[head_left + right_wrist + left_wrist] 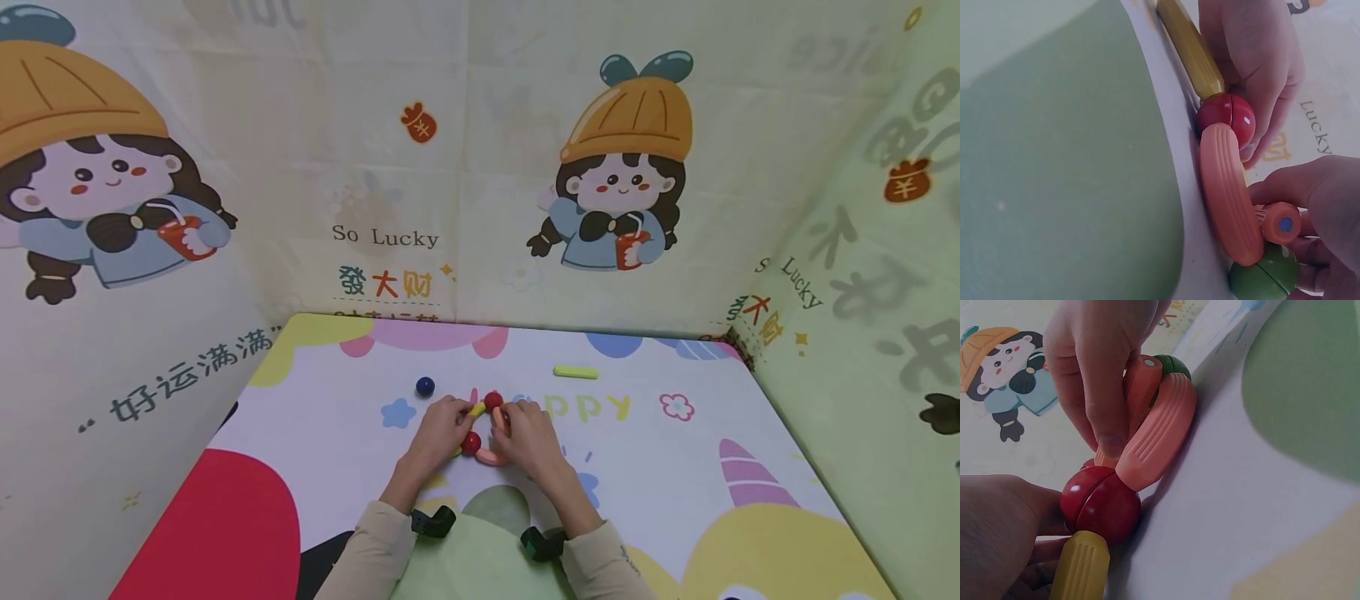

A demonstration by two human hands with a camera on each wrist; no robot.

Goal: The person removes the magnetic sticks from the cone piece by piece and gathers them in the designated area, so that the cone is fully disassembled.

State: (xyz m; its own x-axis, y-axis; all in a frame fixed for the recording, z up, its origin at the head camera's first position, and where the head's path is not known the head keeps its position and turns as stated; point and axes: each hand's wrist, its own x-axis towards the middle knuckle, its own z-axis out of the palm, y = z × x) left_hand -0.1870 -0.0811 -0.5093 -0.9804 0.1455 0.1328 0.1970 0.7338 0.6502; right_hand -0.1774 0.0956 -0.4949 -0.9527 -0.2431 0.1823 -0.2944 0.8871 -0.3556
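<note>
Two hands at middle of tabletop (675,467), close together on toy of sticks and balls. Left hand (438,429): fingers curled round yellow stick (1082,565), next to red ball (1102,505). Right hand (528,433): fingers pinch orange stick (1280,223). Flat pink stick (1159,432) lies on tabletop, touching red ball at one end, green ball (1266,275) at other. Second red ball (492,400) between hands, far side. Blue ball (425,386) alone, left of hands. Light green stick (576,372) near far edge.
</note>
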